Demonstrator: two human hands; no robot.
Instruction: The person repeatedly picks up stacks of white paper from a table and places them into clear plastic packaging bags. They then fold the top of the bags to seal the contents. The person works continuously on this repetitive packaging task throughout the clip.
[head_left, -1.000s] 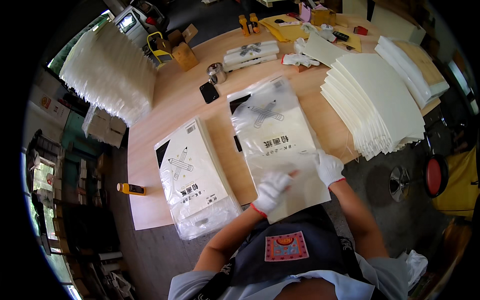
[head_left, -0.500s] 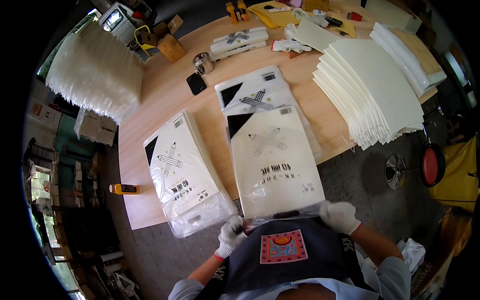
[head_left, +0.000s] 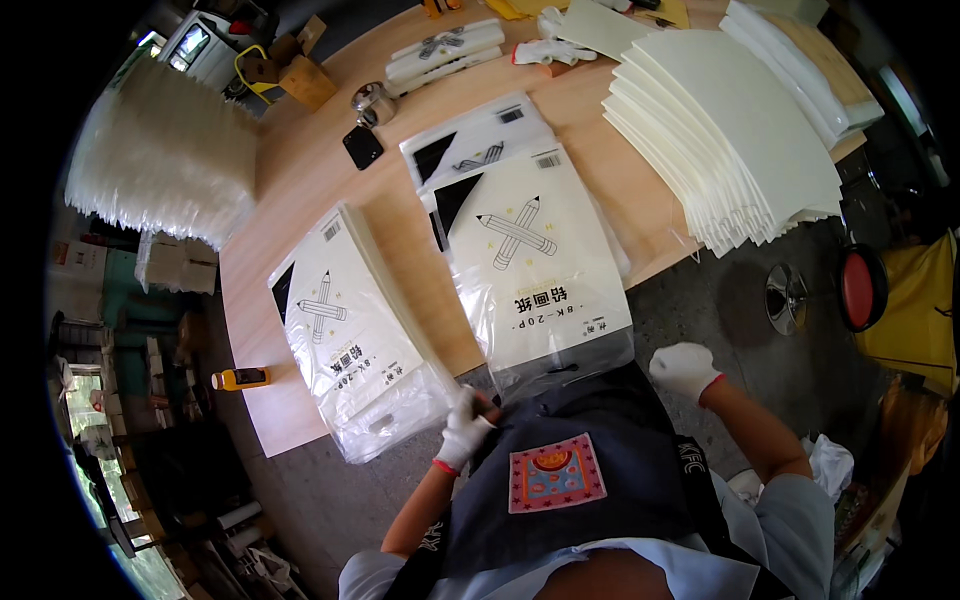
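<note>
A clear plastic bag of white drawing paper, printed with crossed pencils and a black corner, lies in front of me. Its see-through open-looking end hangs over the table edge against my apron. My left hand, in a white knit glove, is closed beside that end's left corner; whether it pinches the plastic is hidden. My right hand, gloved too, is curled closed in the air right of the bag, apart from it. Under the far part lies another bag of paper. A stack of filled bags sits to the left.
Fanned white sheets cover the table's right side. A tall pile of clear plastic sleeves stands far left. A phone, a metal pot, rolled packs and an orange bottle are on the table. A red-seated stool stands right.
My right hand has let go of the bag's near right corner and moved up and away from it. The bag's plastic end now hangs looser. The view has shifted slightly.
</note>
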